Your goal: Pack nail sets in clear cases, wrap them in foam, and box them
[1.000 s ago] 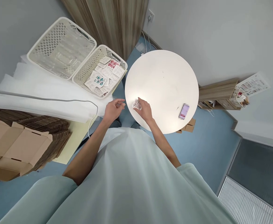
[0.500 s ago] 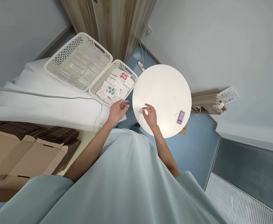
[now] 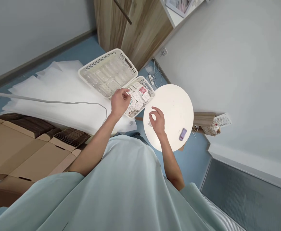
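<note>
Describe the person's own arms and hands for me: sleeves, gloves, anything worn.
Short, loose, pale blue-green sleeves match the top, leaving the forearms bare. The left hand and right hand are gloveless; no watch or bracelet shows.

Loose pale blue-green top (image 3: 128, 189), short sleeves (image 3: 56, 187), bare hands (image 3: 158, 123)

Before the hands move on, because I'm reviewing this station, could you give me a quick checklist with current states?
1. Left hand at the small basket: ok, it overlaps the basket's near side in view.
2. Left hand empty: cannot tell, its fingers are curled.
3. Cards all visible: not ok, they overlap one another.
4. Right hand holding nothing: cannot tell, thumb and finger curve together.
5. Purple item apart from the right hand: ok, across the table.
6. Cable off the table: ok, over the white sheets.
</note>
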